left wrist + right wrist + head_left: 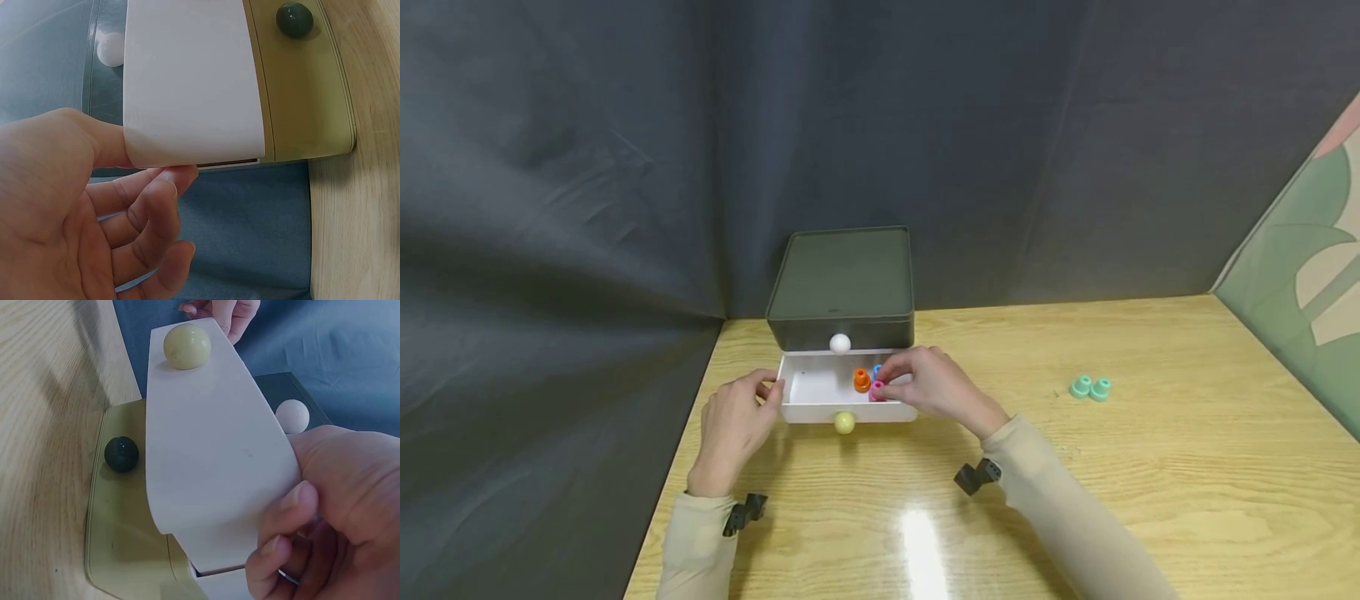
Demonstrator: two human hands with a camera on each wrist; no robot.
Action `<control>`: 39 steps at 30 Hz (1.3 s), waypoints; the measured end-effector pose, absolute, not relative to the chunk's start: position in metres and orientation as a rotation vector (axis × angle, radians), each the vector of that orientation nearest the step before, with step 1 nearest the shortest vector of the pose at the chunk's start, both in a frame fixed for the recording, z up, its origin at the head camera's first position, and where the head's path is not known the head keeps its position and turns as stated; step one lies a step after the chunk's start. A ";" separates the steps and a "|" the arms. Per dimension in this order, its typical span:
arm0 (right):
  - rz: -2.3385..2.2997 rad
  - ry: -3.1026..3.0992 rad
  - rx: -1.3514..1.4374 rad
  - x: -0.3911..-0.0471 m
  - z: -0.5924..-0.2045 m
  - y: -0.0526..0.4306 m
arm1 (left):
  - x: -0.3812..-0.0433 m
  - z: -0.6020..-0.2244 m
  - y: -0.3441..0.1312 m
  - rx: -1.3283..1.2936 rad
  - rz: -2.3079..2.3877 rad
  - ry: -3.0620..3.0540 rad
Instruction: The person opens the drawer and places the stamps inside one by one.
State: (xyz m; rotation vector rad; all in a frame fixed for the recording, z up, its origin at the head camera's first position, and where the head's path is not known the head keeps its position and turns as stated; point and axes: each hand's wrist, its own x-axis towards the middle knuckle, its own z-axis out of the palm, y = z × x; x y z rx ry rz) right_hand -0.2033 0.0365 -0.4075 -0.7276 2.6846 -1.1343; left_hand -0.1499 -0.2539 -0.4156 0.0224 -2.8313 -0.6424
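Note:
A white drawer (pixel 817 412) with a pale yellow knob (pixel 845 422) is pulled out of a small chest of drawers (pixel 850 275). My left hand (pixel 737 425) pinches the drawer's left wall, thumb at the edge and fingers along the outer side, as the left wrist view shows too. Over the drawer's right end reaches my right hand (pixel 936 387), fingertips down inside, pinching a small pink cone-shaped piece (pixel 877 391). Beside it in the drawer stand an orange piece (pixel 861 380) of like shape and a blue piece (pixel 877 372), partly hidden by the right hand.
Two mint-green cone-shaped pieces (pixel 1090 387) stand side by side on the wooden table (pixel 1150 483) to the right. Below the white drawer is an olive-yellow drawer (pixel 125 525) with a dark knob (pixel 122 454). A dark cloth (pixel 962 150) hangs behind the chest.

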 end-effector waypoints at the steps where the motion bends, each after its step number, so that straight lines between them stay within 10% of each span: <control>1: -1.137 2.683 -0.721 -0.204 -0.408 0.036 | -0.150 -0.416 -0.254 0.024 -0.643 -2.831; 39: -1.716 2.861 -0.571 -0.185 -0.430 0.078 | -0.143 -0.410 -0.248 -0.032 -0.646 -2.701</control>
